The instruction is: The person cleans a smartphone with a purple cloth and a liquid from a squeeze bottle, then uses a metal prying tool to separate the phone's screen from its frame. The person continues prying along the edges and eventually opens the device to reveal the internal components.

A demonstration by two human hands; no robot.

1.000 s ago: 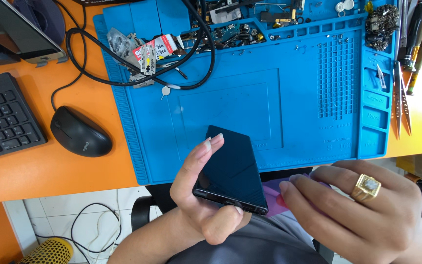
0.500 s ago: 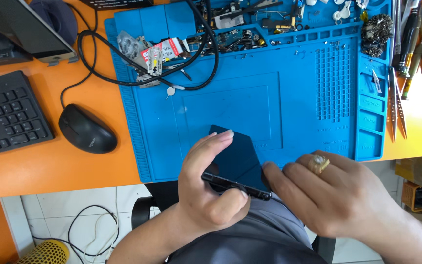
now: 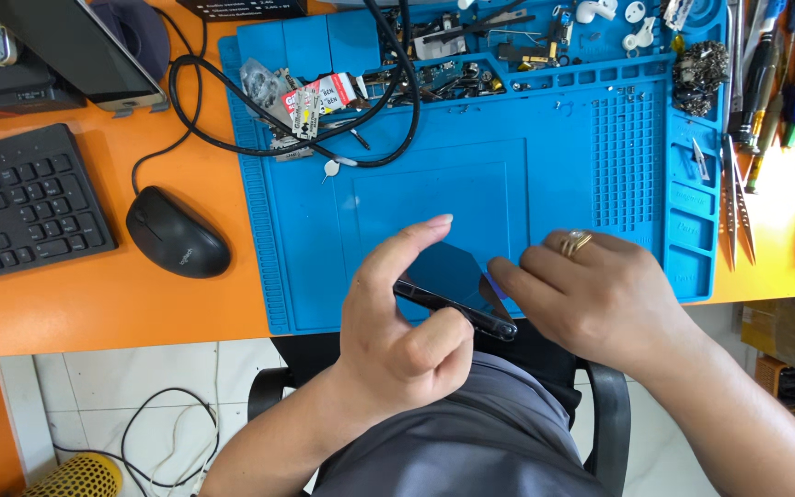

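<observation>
At the far left of the orange desk (image 3: 66,317) I see a black keyboard (image 3: 20,216), and just right of it a black computer mouse (image 3: 177,232) whose cable runs up toward a dark tablet-like device (image 3: 75,46) leaning at the back.

Next comes the blue silicone repair mat (image 3: 545,175). A loop of black cable (image 3: 296,138) lies across its upper left, around a small printed packet (image 3: 319,97). The mat's top compartments hold loose screws and small metal parts (image 3: 471,64).

My left hand (image 3: 397,331) holds a dark smartphone (image 3: 453,290) at the near edge of the mat, tilted, partly over the mat and partly over my lap. The thumb and curled fingers pinch its near long edge; the index finger is extended above the glass, not gripping.

My right hand (image 3: 600,294), wearing a gold ring (image 3: 574,242), rests its fingertips against the phone's right end, loosely curved. I cannot tell whether it grips or only steadies.

Further right: tweezers (image 3: 738,198) at the mat's edge, then pens and hand tools (image 3: 784,83).

Risk assessment: the phone is supported mainly by a narrow edge pinch with nothing beneath its near side. A slackened pinch, or uneven pressure from the right fingertips, could tip it off the mat toward the floor. Loose screws lying on the mat could scratch the glass if it is laid face down.
</observation>
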